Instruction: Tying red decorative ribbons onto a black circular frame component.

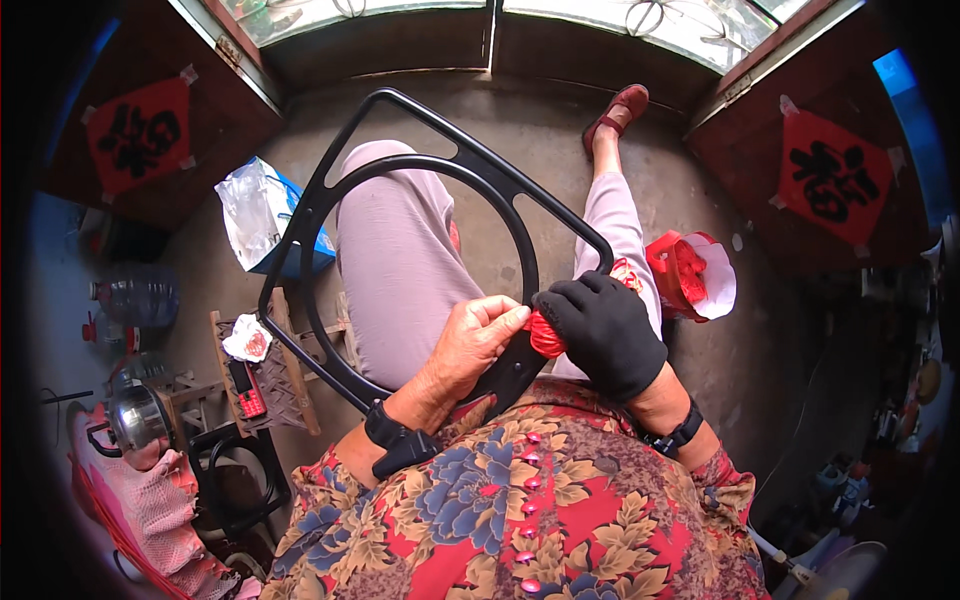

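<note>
We hold a large black frame [420, 160] across our lap, its wide loop reaching away from us over the knees and its near edge caught between both hands. Our bare left hand [470, 345] curls over that near edge, fingers pressed together and thumb tip pinching toward the red cord [546, 335] that bunches just to its right. Our gloved right hand [605, 330] closes around the same red bundle, clamping it against the frame. The frame looks stiff and light for its size, likely plastic or thin metal, smooth and a little slippery, so we judge the flat bar near the hands the safest grip. The cord seems soft, thin and pliable; it wants a fingertip pinch, close to where it wraps.
</note>
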`<state>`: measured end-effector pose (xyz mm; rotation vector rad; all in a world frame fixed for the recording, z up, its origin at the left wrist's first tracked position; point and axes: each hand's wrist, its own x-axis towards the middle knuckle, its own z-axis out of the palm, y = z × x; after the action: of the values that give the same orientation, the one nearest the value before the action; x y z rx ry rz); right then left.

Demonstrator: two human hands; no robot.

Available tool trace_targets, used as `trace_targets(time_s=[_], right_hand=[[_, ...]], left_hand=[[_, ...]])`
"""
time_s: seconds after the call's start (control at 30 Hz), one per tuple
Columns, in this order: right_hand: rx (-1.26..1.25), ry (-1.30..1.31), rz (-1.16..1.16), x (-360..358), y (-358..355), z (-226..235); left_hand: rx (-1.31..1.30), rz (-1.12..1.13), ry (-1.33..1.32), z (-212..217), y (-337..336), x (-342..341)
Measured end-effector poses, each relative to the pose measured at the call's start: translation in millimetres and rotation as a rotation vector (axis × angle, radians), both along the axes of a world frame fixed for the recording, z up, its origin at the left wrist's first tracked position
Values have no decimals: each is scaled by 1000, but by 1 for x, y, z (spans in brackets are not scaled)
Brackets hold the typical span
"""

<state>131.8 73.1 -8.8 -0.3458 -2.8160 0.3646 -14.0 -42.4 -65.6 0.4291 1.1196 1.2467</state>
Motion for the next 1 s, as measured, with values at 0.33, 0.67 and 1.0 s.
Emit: trace_targets(time_s=[0.33, 0.67, 1.0], right_hand=[[-50, 47, -7, -2, 0, 0], [-98, 125, -31, -3, 1, -1], [-36, 99, -33, -9, -1, -1]], left_hand=[[1, 22, 35, 3, -1, -2], [-25, 32, 27, 11, 2, -1], [-23, 37, 19, 9, 0, -2]])
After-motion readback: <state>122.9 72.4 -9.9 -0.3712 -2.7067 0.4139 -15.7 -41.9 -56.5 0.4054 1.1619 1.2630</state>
